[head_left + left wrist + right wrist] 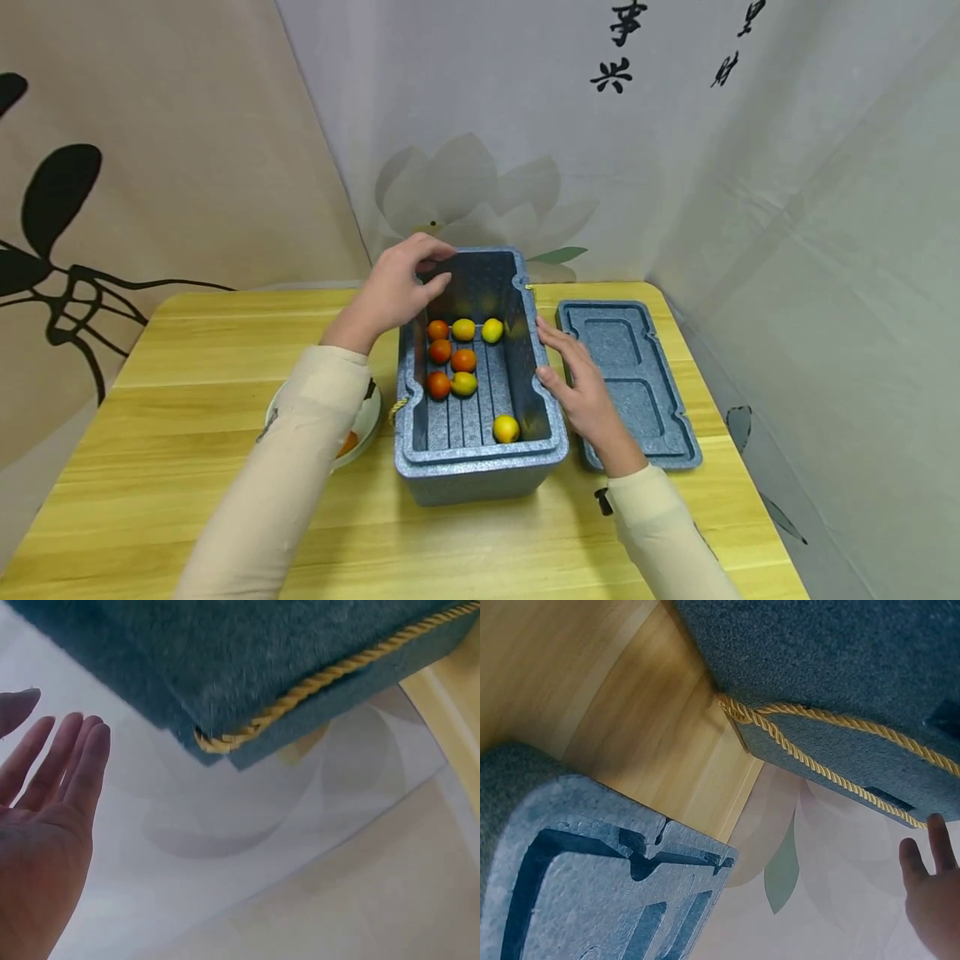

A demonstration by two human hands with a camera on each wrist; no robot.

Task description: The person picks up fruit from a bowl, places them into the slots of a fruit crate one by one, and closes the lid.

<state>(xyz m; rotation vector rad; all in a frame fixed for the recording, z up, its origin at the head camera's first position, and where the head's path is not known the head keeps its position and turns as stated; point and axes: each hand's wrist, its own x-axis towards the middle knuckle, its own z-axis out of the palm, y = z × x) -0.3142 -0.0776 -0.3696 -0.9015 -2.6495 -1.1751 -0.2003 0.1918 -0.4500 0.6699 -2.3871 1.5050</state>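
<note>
box (480,490), grey-blue and lidless, stands near the centre of the head view on a wooden table (187,408). inside, four oranges (463,360) and four lemons (463,330) lie on the grooved floor, mostly gathered toward the left and far end; one lemon sits apart by the near right corner, with bare grooves between it and the others. the left hand (401,282) is over the far left corner of the rim, thumb spread from fingers, released; i cannot tell whether it touches. the right hand (577,377) is at the right rim, fingers loose, also released. right of it lies a lid (626,342), a strip of wood separating it from the box and another running to the table's right edge. left of the box, just beside it, a plate (369,417) sits half hidden under a cream sleeve (315,425). yellow cord (398,409) hangs at the box's sides. upper right, black writing (624,23) on the cloth (487,75) shows 事 above 兴, with 财 farther right.
</note>
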